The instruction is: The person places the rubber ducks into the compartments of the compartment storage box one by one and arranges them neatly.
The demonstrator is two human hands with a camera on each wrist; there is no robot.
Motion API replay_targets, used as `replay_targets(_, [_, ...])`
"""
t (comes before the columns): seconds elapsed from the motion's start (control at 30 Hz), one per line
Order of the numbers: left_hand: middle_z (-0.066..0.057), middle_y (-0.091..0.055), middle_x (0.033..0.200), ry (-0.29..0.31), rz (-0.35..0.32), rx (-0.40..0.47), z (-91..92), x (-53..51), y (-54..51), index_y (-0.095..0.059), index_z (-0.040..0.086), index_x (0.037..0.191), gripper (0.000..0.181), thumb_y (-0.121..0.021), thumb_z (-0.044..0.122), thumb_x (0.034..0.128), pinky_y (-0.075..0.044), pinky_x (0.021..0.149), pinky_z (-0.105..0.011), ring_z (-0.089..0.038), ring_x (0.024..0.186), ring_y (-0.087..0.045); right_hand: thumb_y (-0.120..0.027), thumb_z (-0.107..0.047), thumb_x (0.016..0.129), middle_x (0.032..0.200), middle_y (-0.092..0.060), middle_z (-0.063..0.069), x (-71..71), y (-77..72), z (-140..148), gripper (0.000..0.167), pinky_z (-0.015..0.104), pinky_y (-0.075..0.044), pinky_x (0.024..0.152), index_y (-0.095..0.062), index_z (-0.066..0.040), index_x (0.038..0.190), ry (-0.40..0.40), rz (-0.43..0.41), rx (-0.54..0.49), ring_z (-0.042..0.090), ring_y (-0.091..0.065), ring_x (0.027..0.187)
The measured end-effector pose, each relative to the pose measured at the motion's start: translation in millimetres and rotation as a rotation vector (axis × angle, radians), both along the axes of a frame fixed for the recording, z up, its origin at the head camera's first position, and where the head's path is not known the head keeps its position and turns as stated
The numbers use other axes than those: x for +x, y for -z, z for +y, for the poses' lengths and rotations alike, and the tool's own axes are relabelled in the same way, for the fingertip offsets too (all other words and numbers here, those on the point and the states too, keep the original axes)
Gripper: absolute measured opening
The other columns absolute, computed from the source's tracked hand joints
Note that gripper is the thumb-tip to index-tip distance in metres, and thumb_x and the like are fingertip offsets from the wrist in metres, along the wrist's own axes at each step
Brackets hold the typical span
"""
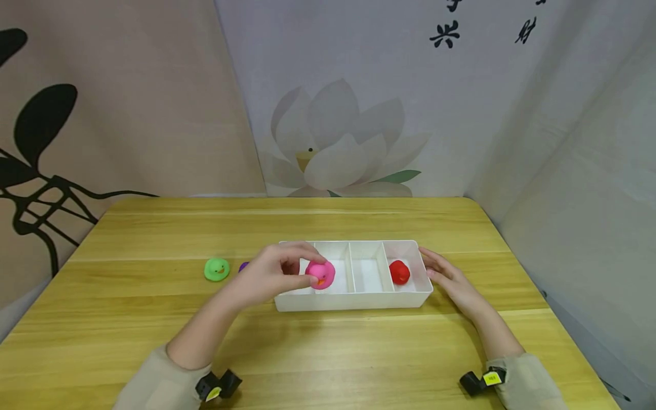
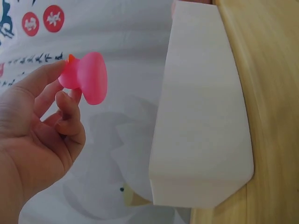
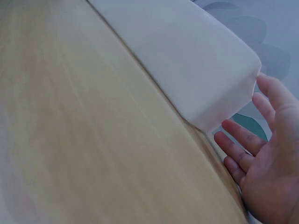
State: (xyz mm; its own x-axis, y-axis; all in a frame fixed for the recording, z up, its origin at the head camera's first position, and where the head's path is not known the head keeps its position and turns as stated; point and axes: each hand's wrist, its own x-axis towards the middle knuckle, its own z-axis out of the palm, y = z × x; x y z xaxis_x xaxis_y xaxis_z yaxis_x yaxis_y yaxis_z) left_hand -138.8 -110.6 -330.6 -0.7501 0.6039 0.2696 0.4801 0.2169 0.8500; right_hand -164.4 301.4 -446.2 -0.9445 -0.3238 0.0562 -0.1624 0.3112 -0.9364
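Note:
My left hand (image 1: 269, 276) pinches a pink duck (image 1: 323, 275) between thumb and fingers above the left part of a white divided box (image 1: 353, 302). In the left wrist view the pink duck (image 2: 93, 78) is held clear of the box (image 2: 198, 102). A red duck (image 1: 399, 273) lies in the box's rightmost compartment. At the box's right end, my right hand (image 1: 456, 285) touches the wall with relaxed fingers; the right wrist view has this hand (image 3: 273, 154) beside the box's corner. The leftmost compartment is partly hidden behind my left hand.
A green duck (image 1: 217, 269) stands on the wooden table (image 1: 359, 353) left of the box. Beside my left hand, a purple object (image 1: 243, 266) shows only in part. Behind the table hangs a pale curtain (image 1: 359, 57) with a printed flower.

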Motion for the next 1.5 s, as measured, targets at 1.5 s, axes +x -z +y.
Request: replay_targets(1.5, [0.002,-0.066,0.106,0.105,-0.074,-0.194,92.3,-71.2,28.5,-0.074,0.009,0.104,0.025,-0.078,0.006,0.0797,-0.043,0.054,-0.024,-0.015,0.061,-0.049,-0.048,-0.017,0.101,0.142,-0.041,0.023,-0.6,2.8,1,0.051,0.017,-0.035,0.096,-0.032,-0.010,0.149,-0.011,0.003,-0.024,0.008,-0.045,0.121])
